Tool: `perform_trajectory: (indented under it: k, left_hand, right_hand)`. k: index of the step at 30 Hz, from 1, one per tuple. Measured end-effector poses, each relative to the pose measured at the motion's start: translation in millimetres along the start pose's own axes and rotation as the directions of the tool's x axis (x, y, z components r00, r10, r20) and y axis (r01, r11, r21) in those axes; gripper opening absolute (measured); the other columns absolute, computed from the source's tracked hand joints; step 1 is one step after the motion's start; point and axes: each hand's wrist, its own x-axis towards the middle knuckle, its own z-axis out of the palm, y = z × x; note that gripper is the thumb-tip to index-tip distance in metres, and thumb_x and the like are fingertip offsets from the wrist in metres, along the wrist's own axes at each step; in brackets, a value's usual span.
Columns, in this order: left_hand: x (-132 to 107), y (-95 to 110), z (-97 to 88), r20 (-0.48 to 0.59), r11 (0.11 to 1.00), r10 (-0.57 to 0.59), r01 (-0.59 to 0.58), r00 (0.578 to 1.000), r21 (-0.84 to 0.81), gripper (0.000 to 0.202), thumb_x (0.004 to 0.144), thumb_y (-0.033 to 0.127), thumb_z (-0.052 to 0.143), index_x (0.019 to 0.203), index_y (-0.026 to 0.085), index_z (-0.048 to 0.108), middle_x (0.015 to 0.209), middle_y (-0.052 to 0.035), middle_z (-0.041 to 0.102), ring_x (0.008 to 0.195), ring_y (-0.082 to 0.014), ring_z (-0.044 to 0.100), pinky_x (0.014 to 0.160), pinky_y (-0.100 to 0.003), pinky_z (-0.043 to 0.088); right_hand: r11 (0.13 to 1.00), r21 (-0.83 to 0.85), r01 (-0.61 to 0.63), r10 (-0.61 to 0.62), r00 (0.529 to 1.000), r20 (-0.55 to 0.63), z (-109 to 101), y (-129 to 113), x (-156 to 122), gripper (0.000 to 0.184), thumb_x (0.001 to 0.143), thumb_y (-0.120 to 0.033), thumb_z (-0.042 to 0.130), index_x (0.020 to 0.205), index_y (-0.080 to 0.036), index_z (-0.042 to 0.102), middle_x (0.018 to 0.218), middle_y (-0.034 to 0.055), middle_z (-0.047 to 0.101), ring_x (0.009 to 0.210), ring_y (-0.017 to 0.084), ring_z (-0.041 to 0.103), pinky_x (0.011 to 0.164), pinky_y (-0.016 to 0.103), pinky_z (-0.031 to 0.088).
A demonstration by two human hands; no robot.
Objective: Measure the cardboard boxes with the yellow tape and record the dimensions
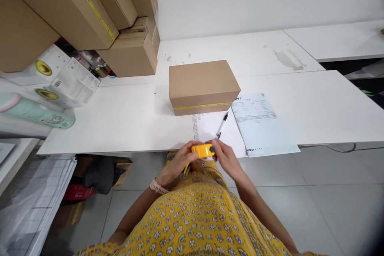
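A small yellow tape measure (201, 151) with a black part at its right end is held between my two hands, just off the table's front edge. My left hand (183, 158) is closed around its left side, and a yellow strap hangs below that hand. The fingers of my right hand (224, 156) grip the black end. Beyond my hands lies a pen (222, 125) on a printed sheet (207, 125), which is partly under a closed cardboard box (201, 84) with yellow tape along its side. To the right, a second printed paper (259, 128) overhangs the front edge.
Cardboard boxes (132, 54) are stacked at the back left, beside white cartons with avocado pictures (72, 82). A mint green bottle (39, 111) lies on its side at the left. The white table (126, 128) ends just before my body. A cable (345, 150) hangs at the right.
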Motion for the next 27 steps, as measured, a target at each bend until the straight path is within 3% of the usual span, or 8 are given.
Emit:
perform_trajectory:
  k: [4, 9, 12, 14, 17, 20, 23, 27]
  left_hand:
    - [-23, -14, -9.0, -0.019, 0.990, -0.142, 0.142, 0.990, -0.018, 0.058, 0.077, 0.041, 0.087, 0.127, 0.023, 0.062, 0.116, -0.0069, 0.064, 0.090, -0.0176, 0.067, 0.081, -0.033, 0.058]
    - [-19, 20, -10.5, -0.044, 0.982, -0.123, 0.129, 0.991, 0.141, 0.056, 0.078, 0.041, 0.087, 0.124, 0.023, 0.060, 0.105, -0.0045, 0.065, 0.078, -0.0136, 0.064, 0.069, -0.027, 0.054]
    - [-12, 47, -22.5, -0.095, 0.973, -0.016, 0.037, 0.995, 0.229, 0.055, 0.073, 0.036, 0.089, 0.120, 0.022, 0.063, 0.110, -0.0056, 0.066, 0.079, -0.0139, 0.064, 0.067, -0.026, 0.055]
    - [-7, 68, -42.4, -0.178, 0.958, 0.109, -0.056, 0.978, 0.281, 0.053, 0.070, 0.034, 0.089, 0.116, 0.022, 0.065, 0.112, -0.0063, 0.067, 0.075, -0.0128, 0.063, 0.062, -0.026, 0.055]
    - [4, 106, -85.5, -0.342, 0.915, 0.339, -0.223, 0.876, 0.335, 0.048, 0.072, 0.040, 0.085, 0.111, 0.020, 0.066, 0.096, -0.0058, 0.071, 0.066, -0.0134, 0.060, 0.055, -0.028, 0.051]
    - [22, 147, -126.3, -0.459, 0.883, 0.432, -0.263, 0.776, 0.388, 0.040, 0.083, 0.053, 0.076, 0.103, 0.020, 0.066, 0.085, -0.0024, 0.072, 0.063, -0.0130, 0.056, 0.058, -0.031, 0.048]
    - [45, 178, -148.3, -0.528, 0.884, 0.420, -0.203, 0.738, 0.420, 0.043, 0.086, 0.062, 0.072, 0.099, 0.022, 0.066, 0.085, 0.0018, 0.072, 0.070, -0.0141, 0.057, 0.069, -0.034, 0.048]
    - [73, 196, -147.3, -0.541, 0.898, 0.378, -0.155, 0.751, 0.411, 0.045, 0.087, 0.062, 0.073, 0.103, 0.021, 0.067, 0.085, 0.0031, 0.072, 0.068, -0.0121, 0.057, 0.075, -0.034, 0.051]
  right_hand:
    - [0.996, -0.073, -0.045, 0.048, 0.998, 0.039, 26, 21, -19, 0.053, 0.100, -0.067, 0.042, 0.092, -0.021, 0.068, 0.082, 0.0050, 0.070, 0.076, 0.021, 0.063, 0.070, 0.033, 0.045]
    - [0.998, 0.050, -0.040, 0.038, 0.998, 0.051, 26, 10, -11, 0.049, 0.097, -0.065, 0.051, 0.093, -0.021, 0.072, 0.084, 0.0042, 0.071, 0.076, 0.019, 0.061, 0.069, 0.032, 0.045]
    - [0.984, 0.176, -0.021, 0.025, 0.999, -0.021, 0, 0, 4, 0.044, 0.087, -0.064, 0.066, 0.085, -0.021, 0.074, 0.067, 0.0001, 0.062, 0.060, 0.014, 0.048, 0.057, 0.029, 0.038]
    - [0.975, 0.221, 0.023, 0.016, 0.985, -0.173, -30, -6, 18, 0.037, 0.080, -0.060, 0.075, 0.080, -0.022, 0.074, 0.058, -0.0030, 0.053, 0.055, 0.012, 0.042, 0.054, 0.028, 0.034]
    - [0.953, 0.252, 0.171, -0.025, 0.869, -0.495, -86, -15, 55, 0.034, 0.080, -0.055, 0.077, 0.076, -0.022, 0.069, 0.059, -0.0033, 0.051, 0.055, 0.011, 0.041, 0.053, 0.028, 0.036]
    - [0.937, 0.182, 0.298, -0.117, 0.759, -0.640, -130, -26, 109, 0.035, 0.082, -0.054, 0.076, 0.076, -0.023, 0.060, 0.062, -0.0041, 0.047, 0.055, 0.011, 0.041, 0.051, 0.027, 0.037]
    - [0.954, 0.107, 0.280, -0.148, 0.750, -0.645, -146, -37, 165, 0.038, 0.086, -0.053, 0.073, 0.073, -0.023, 0.053, 0.063, -0.0043, 0.046, 0.056, 0.010, 0.042, 0.052, 0.025, 0.039]
    - [0.975, 0.094, 0.200, -0.104, 0.789, -0.605, -137, -52, 215, 0.033, 0.087, -0.042, 0.071, 0.070, -0.022, 0.051, 0.063, -0.0032, 0.050, 0.060, 0.011, 0.046, 0.055, 0.025, 0.040]
